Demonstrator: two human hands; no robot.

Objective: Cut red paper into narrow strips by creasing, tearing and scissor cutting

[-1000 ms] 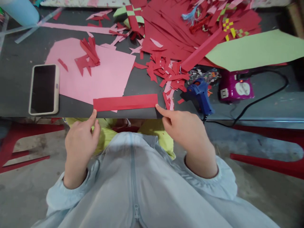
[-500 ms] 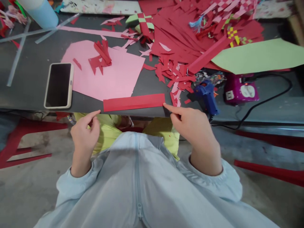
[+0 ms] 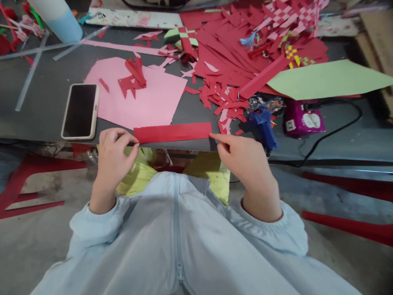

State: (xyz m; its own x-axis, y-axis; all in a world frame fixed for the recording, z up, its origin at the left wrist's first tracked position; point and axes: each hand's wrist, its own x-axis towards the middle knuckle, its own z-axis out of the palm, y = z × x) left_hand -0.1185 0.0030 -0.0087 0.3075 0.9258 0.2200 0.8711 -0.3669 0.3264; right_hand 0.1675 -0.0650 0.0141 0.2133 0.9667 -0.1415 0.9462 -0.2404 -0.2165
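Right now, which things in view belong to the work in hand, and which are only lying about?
Apparently in use:
- red strip, ends at left fingers and right fingers

Apparently lying about:
- phone
- glue gun
- pink paper
- green paper
- purple box
- red scraps

Beyond the left fingers [image 3: 123,139], the top edge cuts a bottle [image 3: 63,24]; beyond the right fingers [image 3: 221,138], a clear packet [image 3: 274,104] has blurred contents.

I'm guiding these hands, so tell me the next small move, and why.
Perhaps lift the near left corner of the strip: the left hand has its fingers at that corner, and the right hand has a fingertip at the other end, placed to steady it.
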